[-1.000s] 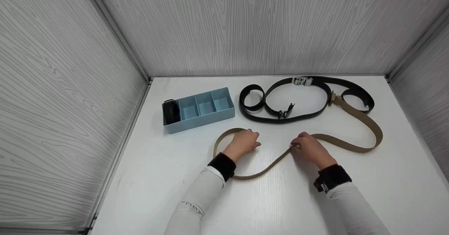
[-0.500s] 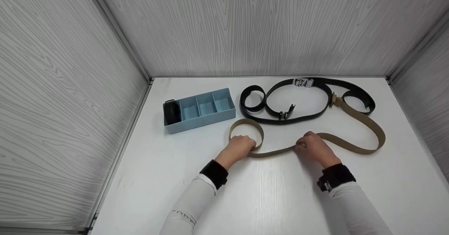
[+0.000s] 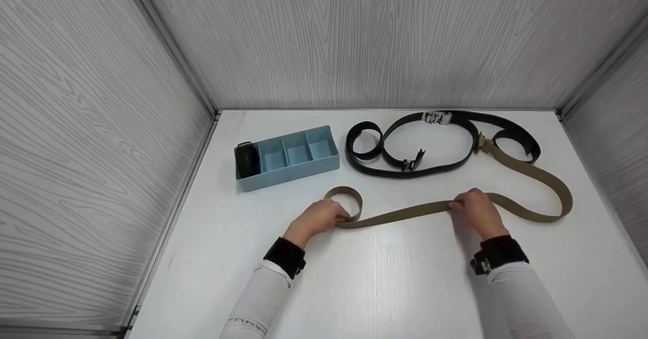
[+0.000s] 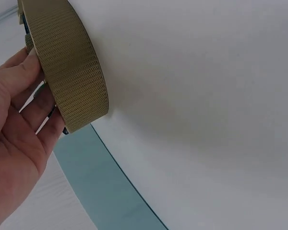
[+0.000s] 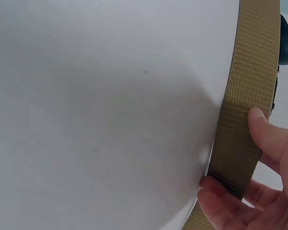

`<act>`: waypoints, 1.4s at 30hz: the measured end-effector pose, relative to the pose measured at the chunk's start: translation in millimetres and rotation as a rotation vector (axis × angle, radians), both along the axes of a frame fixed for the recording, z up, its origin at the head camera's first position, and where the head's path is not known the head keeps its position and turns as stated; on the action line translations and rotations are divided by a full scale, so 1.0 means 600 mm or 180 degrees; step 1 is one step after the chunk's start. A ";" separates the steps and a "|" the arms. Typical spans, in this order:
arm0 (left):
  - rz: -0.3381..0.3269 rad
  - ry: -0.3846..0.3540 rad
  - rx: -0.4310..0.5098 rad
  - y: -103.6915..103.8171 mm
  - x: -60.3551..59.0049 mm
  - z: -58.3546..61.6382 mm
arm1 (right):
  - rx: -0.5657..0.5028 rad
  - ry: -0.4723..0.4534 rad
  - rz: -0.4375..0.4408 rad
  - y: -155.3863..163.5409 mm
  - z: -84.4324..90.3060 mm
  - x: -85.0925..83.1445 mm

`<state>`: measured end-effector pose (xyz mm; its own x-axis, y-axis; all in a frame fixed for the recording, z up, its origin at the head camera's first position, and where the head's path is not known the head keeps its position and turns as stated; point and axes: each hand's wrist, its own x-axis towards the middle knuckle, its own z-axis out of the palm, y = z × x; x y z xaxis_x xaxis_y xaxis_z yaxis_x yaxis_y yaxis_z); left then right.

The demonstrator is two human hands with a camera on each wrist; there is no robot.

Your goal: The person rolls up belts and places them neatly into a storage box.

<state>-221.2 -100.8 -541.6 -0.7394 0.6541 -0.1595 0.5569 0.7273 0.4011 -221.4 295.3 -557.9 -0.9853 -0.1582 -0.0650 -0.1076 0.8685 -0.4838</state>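
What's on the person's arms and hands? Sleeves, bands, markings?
Left hand and right hand: bare. White left sleeve has dark lettering; white right sleeve shows none. Black left wristband; black right wristband with a small pale mark, unreadable.

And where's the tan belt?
Head view, centre-right: the tan belt lies mostly in front of the black belts, held by left hand and right hand.

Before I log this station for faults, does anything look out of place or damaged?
No damage or spill shows. The buckle of the tan belt lies up against the looped black belts, beside the tray; that looks untidy and might snag.
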 end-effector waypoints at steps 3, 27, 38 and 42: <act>-0.0104 -0.0081 0.0076 0.001 0.008 -0.007 | 0.0014 0.0085 -0.0119 -0.002 -0.004 -0.001; -0.0251 0.0225 0.0386 0.016 0.021 -0.029 | 0.0006 0.0135 -0.0298 -0.007 -0.006 -0.013; -0.0438 0.0512 0.0099 0.024 0.020 -0.029 | 0.0013 0.0174 -0.0301 -0.010 -0.004 -0.010; -0.0398 0.0697 -0.0036 0.031 0.023 -0.027 | 0.0073 0.0133 -0.0312 -0.012 -0.002 -0.007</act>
